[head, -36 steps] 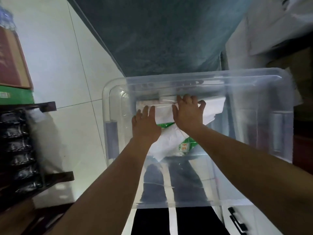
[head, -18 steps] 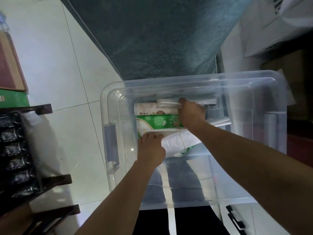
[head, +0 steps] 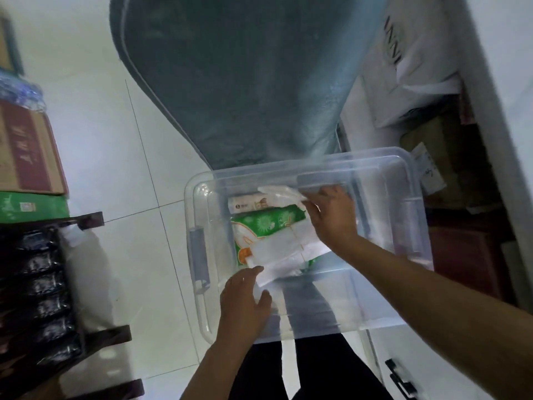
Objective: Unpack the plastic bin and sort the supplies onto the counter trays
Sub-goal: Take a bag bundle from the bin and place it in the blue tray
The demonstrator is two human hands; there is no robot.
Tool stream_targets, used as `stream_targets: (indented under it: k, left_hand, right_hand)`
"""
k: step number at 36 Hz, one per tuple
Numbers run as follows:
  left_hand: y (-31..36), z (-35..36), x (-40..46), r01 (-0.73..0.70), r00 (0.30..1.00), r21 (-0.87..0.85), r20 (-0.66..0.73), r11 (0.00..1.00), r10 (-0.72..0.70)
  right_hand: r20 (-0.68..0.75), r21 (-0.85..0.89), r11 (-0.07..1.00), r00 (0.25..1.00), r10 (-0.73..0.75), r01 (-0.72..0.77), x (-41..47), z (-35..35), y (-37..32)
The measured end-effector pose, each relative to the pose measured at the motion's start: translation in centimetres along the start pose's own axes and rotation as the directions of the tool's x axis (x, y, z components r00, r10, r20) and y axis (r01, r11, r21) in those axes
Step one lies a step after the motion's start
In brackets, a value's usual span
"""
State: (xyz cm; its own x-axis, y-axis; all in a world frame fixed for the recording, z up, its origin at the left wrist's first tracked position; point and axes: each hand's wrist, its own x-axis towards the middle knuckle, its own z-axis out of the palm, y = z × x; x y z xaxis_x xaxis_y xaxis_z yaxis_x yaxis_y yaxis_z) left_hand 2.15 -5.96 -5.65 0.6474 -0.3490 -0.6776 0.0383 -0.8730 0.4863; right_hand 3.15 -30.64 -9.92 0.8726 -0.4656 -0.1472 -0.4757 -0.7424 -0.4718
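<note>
clear plastic bin (head: pixel 202 194) holds green packs (head: pixel 268 223); both hands (head: pixel 245 304) reach inside.

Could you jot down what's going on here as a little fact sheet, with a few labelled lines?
Setting: white tiled floor, seen from above
Container: clear plastic bin, lid off
Contents: green packet, white packet, thin white bags
Left hand: open, at the bags' near edge
Right hand: open, resting on the bags
Nearby: cardboard boxes at left

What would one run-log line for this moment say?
stage: unpacking | bin: on floor, open | left hand: at white wrapper | right hand: on packs | green pack: still inside
</note>
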Motion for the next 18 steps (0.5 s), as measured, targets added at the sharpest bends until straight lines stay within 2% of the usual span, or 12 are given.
stream_targets:
  k: [3, 5, 7, 10, 14, 18]
  left_hand:
    - [1.5, -2.6, -2.2, -0.034, 0.999, -0.112, -0.027, 0.993, 0.031]
    - [2.8, -4.5, -3.8, -0.087, 0.996, -0.188, -0.034, 0.978, 0.082]
    - [4.4, -6.6, -5.4, -0.128, 0.992, -0.267, -0.055, 0.955, 0.118]
    - [6.9, -9.3, -7.6, -0.181, 0.983, -0.359, -0.045, 0.916, 0.177]
    - [9.5, -12.2, -10.7, -0.280, 0.945, -0.410, 0.040, 0.868, 0.324]
    - [11.6, -13.5, -13.9, -0.396, 0.841, -0.435, 0.183, 0.809, 0.510]
  right_hand:
    - [-0.143, 0.149, 0.988, 0.988, 0.054, -0.032, -2.8, -4.2, -1.5]
    - [-0.130, 0.331, 0.940, 0.983, 0.132, -0.082, -4.6, -7.3, -3.2]
    - [-0.080, 0.536, 0.832, 0.973, 0.219, -0.143, -6.3, -10.6, -4.9]
    - [0.035, 0.746, 0.619, 0.943, 0.330, -0.244, -8.9, -15.0, -7.4]
    - [0.134, 0.891, 0.343, 0.896, 0.424, -0.296, -13.5, -19.8, -10.2]
    - [0.175, 0.943, 0.163, 0.847, 0.501, -0.291, -19.6, -23.7, -13.0]
